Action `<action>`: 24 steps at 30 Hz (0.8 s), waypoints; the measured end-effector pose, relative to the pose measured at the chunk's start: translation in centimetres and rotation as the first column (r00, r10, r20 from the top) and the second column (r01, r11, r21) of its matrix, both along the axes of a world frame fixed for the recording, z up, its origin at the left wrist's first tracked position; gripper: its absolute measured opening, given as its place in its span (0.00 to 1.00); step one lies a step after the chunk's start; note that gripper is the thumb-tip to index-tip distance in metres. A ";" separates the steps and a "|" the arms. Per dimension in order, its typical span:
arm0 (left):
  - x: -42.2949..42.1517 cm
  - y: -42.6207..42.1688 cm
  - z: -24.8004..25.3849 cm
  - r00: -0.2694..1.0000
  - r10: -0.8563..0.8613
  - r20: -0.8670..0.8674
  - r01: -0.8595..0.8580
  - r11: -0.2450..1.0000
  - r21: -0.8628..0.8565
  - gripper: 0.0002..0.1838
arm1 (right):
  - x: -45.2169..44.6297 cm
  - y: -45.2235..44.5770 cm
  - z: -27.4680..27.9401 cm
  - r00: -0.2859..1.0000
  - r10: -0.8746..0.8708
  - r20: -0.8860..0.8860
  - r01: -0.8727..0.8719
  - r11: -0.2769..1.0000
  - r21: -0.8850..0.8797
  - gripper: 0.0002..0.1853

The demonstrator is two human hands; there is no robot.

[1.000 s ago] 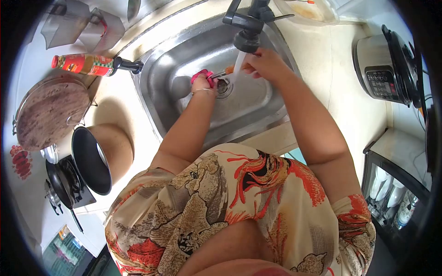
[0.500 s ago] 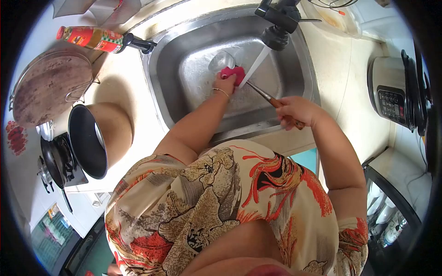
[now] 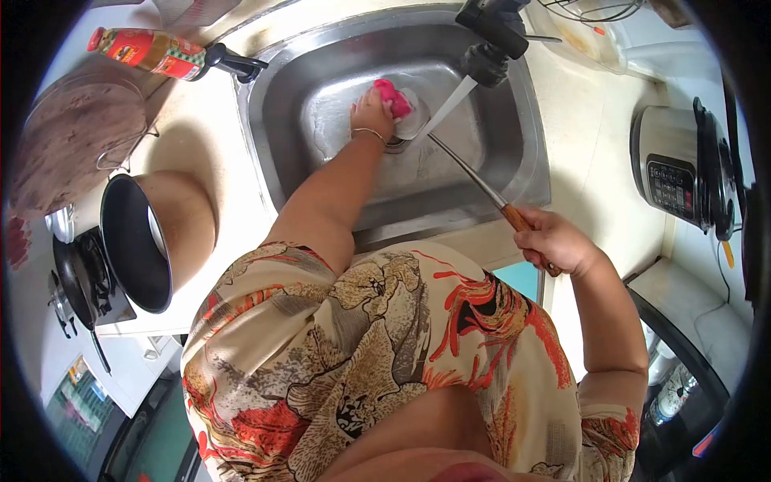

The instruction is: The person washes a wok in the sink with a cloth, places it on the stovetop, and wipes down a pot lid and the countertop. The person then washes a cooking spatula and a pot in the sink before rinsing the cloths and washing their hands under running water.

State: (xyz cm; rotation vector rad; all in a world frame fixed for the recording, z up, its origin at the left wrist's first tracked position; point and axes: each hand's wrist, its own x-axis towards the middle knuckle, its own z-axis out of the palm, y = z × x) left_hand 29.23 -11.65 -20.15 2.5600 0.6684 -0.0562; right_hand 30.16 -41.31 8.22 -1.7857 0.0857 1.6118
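Over the sink basin, my left hand is closed on a pink cloth, which lies against the round metal bowl of a ladle. The ladle's long shaft slants down to the right, and my right hand grips its wooden handle beyond the sink's front right edge. Water streams from the black faucet and meets the ladle near its bowl. The drain below is partly covered by the ladle and my left hand. The metal sink surrounds these things.
On the left stand a sauce bottle with a pump, a round wooden board, a large dark pot and a black pan. A cooker is at the right. A clear container sits behind the faucet.
My right hand has pulled back toward me and right with the handle, showing the long shaft. The cloth in my left hand is now at the ladle's bowl. The whole view has shifted.
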 end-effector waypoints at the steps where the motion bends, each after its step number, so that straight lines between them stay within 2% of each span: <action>1: 0.3 0.0 0.2 0.988 0.136 0.079 -0.109 0.956 -0.274 0.27 | -0.2 -0.5 0.1 0.999 -0.029 -0.019 0.030 1.000 0.011 0.21; 2: 0.5 0.0 0.4 0.951 0.285 0.117 -0.182 0.827 -0.532 0.26 | -0.3 -0.8 0.2 0.998 -0.058 -0.039 0.059 0.998 0.022 0.22; 3: 0.5 -0.6 0.0 0.953 0.281 0.117 -0.179 0.829 -0.530 0.26 | -0.3 -0.9 0.0 0.997 -0.062 -0.039 0.063 0.998 0.024 0.22; 4: 0.3 -1.8 -0.7 0.954 0.066 0.291 0.001 0.975 -0.224 0.24 | -0.3 -1.0 -0.1 0.994 -0.090 -0.056 0.093 0.994 0.049 0.23; 5: 0.1 -2.7 -0.5 0.904 -0.192 0.381 0.154 0.980 0.130 0.22 | -0.3 -1.0 -0.3 0.990 -0.117 -0.073 0.122 0.990 0.074 0.24; 6: -0.3 -3.2 -0.2 0.904 -0.194 0.382 0.154 0.979 0.132 0.22 | -0.4 -0.9 -0.1 0.990 -0.118 -0.072 0.123 0.989 0.076 0.24; 8: -1.2 -3.9 1.8 0.826 -0.373 0.424 0.370 0.924 0.092 0.23 | -0.6 -0.5 0.4 0.977 -0.189 -0.096 0.197 0.977 0.084 0.25; 9: -0.9 -3.7 2.2 0.827 -0.370 0.423 0.367 0.926 0.092 0.23 | -0.8 -0.7 0.3 0.978 -0.185 -0.097 0.194 0.978 0.084 0.25; 11: 0.1 -2.8 2.3 0.869 -0.417 0.267 0.365 0.904 0.223 0.23 | -1.5 -1.6 0.1 0.980 -0.188 -0.065 0.193 0.977 0.093 0.24; 12: 0.7 -2.1 1.5 0.870 -0.415 0.266 0.364 0.905 0.221 0.23 | -1.6 -1.9 0.2 0.980 -0.187 -0.065 0.192 0.977 0.092 0.24; 13: 1.3 -1.3 1.0 0.944 -0.190 0.271 0.213 0.975 -0.057 0.23 | -1.7 -2.3 0.3 0.981 -0.177 -0.084 0.184 0.979 0.088 0.24; 14: 1.7 -0.9 0.7 0.976 0.035 0.213 0.037 0.945 -0.325 0.23 | -1.9 -2.5 0.4 0.981 -0.168 -0.101 0.176 0.980 0.087 0.25; 15: 1.8 -0.8 0.3 0.976 0.032 0.216 0.041 0.945 -0.324 0.23 | -2.1 -2.7 0.6 0.981 -0.170 -0.098 0.179 0.980 0.088 0.25; 16: 1.7 -0.8 1.3 0.955 0.267 0.133 -0.172 0.857 -0.485 0.23 | -2.3 -2.8 0.7 0.972 -0.194 -0.131 0.204 0.977 0.069 0.24; 17: 1.6 -0.7 1.8 0.881 0.473 0.012 -0.367 0.700 -0.613 0.22 | -2.5 -2.9 0.9 0.962 -0.218 -0.163 0.228 0.972 0.049 0.24; 18: 1.6 -0.2 0.4 0.882 0.470 0.013 -0.365 0.701 -0.612 0.22 | -2.7 -3.0 1.0 0.962 -0.220 -0.163 0.231 0.972 0.050 0.24; 20: 0.9 0.6 -4.8 0.754 0.501 -0.425 -0.632 0.377 -0.677 0.18 | -3.1 -3.1 1.1 0.936 -0.313 -0.162 0.321 0.947 0.021 0.23; 21: 0.1 0.3 -6.7 0.752 0.501 -0.428 -0.635 0.375 -0.675 0.18 | -3.2 -3.1 1.0 0.936 -0.313 -0.164 0.320 0.947 0.019 0.23; 23: -1.1 0.0 -7.3 0.634 0.589 -0.501 -0.613 -0.012 -0.790 0.18 | -3.4 -3.1 0.3 0.993 -0.112 0.039 0.115 0.988 -0.105 0.21; 24: -1.5 0.3 -7.5 0.632 0.592 -0.500 -0.612 -0.014 -0.790 0.18 | -3.7 -3.7 -1.1 0.993 -0.108 0.039 0.112 0.988 -0.105 0.21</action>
